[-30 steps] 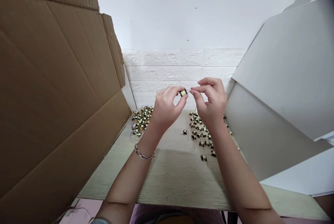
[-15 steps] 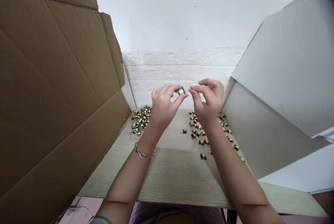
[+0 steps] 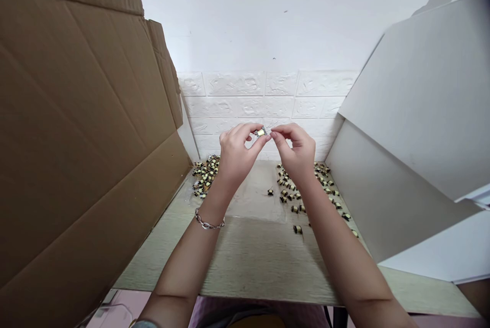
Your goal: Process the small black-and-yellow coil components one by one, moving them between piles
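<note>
Between the thumb and index finger of my left hand [image 3: 241,152] is a small transformer [image 3: 261,133], a dark-ended bobbin with pale yellow tape around its middle. It is held up above the table. My right hand [image 3: 296,152] is pinched closed just right of the transformer's end; whatever its fingertips grip is too small to make out. A single transformer [image 3: 270,192] lies on the clear plastic sheet [image 3: 254,205] below my hands.
A dense pile of transformers [image 3: 205,175] is at the left back. More transformers [image 3: 294,209] are spread out on the right, partly behind my right arm. A tall cardboard panel [image 3: 88,129] bounds the left side, white panels [image 3: 406,175] the right, a white brick-patterned wall [image 3: 237,83] the back.
My right hand has moved left, its fingers closing into a pinch beside the transformer. My left hand has shifted slightly left with the transformer, which now tilts a little differently.
</note>
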### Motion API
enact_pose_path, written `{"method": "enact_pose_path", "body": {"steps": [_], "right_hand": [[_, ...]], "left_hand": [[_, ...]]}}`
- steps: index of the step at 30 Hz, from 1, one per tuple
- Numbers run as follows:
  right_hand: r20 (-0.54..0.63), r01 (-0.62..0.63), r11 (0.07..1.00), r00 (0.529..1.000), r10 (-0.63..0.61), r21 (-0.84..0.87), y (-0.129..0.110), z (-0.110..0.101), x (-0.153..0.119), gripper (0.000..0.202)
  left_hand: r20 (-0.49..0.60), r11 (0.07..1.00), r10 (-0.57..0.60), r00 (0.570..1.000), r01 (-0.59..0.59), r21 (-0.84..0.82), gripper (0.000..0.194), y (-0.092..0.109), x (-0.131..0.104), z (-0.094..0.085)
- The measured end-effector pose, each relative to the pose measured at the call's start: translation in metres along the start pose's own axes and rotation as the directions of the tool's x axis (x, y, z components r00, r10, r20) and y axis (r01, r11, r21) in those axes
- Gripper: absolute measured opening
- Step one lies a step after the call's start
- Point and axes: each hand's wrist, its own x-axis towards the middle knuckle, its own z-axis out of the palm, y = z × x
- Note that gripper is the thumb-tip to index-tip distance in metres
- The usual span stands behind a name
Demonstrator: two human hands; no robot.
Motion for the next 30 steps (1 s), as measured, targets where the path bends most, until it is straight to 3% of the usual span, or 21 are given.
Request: {"method": "enact_pose_path", "body": {"steps": [4,12,21,24,27,30], "right_hand": [[0.047,-0.171,0.967,0.985,0.165,0.19,-0.001,0.001,0.0,0.012],[0.05,-0.159,0.987,0.986,0.158,0.016,-0.009,-0.007,0.004,0.013],[0.135,-0.262,0.96,0.959,0.248,0.097,-0.003,-0.006,0.005,0.029],[0.214,-0.354,0.899,0.928,0.304,0.259,-0.001,-0.003,0.005,0.036],[0.292,-0.461,0.774,0.885,0.363,0.434,0.002,0.0,0.005,0.037],[0.353,-0.52,0.683,0.853,0.384,0.513,0.005,0.001,0.004,0.037]], "left_hand": [[0.019,0.998,0.023,1.0,-0.024,0.064,0.02,0.002,0.0,-0.001],[0.047,0.988,0.033,0.998,-0.039,0.151,0.017,0.005,-0.002,-0.001],[0.111,0.982,0.074,0.991,-0.091,0.164,0.018,0.003,-0.004,0.002],[0.112,0.983,0.081,0.99,-0.097,0.154,0.019,0.005,-0.005,0.003],[0.119,0.988,0.077,0.99,-0.092,0.127,0.019,0.005,-0.005,0.003],[0.112,0.995,0.067,0.992,-0.074,0.062,0.02,0.004,-0.003,0.003]]}}
